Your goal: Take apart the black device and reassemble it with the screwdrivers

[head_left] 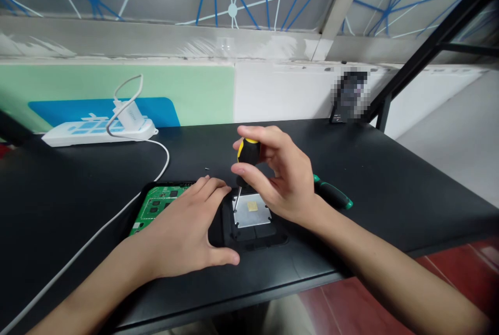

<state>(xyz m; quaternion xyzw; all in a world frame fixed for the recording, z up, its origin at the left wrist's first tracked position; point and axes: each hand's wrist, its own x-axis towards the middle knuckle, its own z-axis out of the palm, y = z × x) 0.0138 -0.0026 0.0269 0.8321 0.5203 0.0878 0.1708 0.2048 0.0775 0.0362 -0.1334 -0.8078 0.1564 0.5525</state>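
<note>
My right hand (283, 174) grips a yellow-and-black screwdriver (249, 151) by its handle. The driver's thin shaft points down, its tip at the left edge of a silver metal plate (249, 218) with a small yellowish square pad (252, 206). That plate sits in a black plastic housing (268, 241). With fingers stretched and thumb apart, my left hand (187, 226) lies over the housing's left side, partly covering a green circuit board (158, 205). Behind my right wrist lies a green-and-black handled tool (333, 192), its far end hidden.
A white power strip (89, 132) with a charger (130, 115) plugged in stands at the back left; its white cable (97, 233) runs along the left of the black table (390, 189). A tiny screw (207, 169) lies behind my left hand. A dark pixelated object (348, 96) leans against the wall.
</note>
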